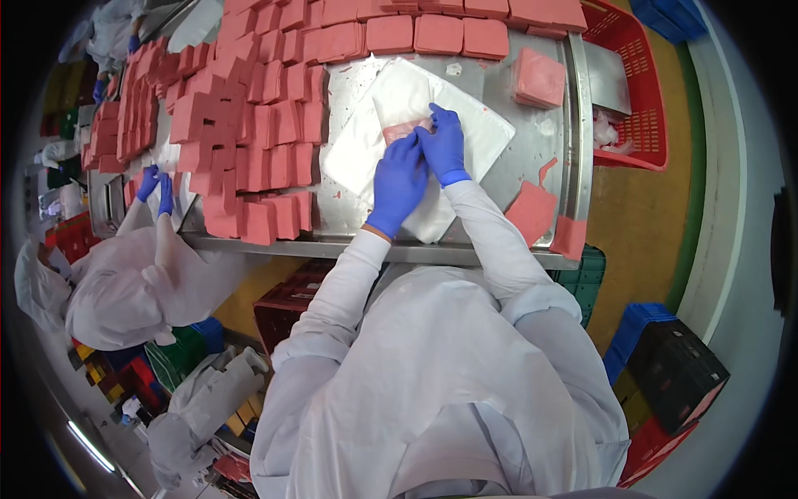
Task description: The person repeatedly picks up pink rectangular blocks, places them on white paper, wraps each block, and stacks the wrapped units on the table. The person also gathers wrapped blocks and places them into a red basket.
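Observation:
Both my hands wear blue gloves. At the centre of the steel table, my left hand (397, 185) has its fingers pressed together on a white wrapper (399, 96) around a pink piece (395, 130), partly hidden by my fingers. My right hand (445, 145), just beside it, has its fingers bent closed on the same wrapped piece at its upper right edge. Beneath them lies a pad of white sheets (482, 129), set askew on the metal surface.
Stacks of pink pieces (274, 125) fill the left and back; more lie right (538, 77), with loose pink sheets (532, 208). A red crate (644, 100) stands beyond the table's right edge (582, 166). A co-worker's gloved hands (158, 187) work at left; crates (665, 358) stand lower right.

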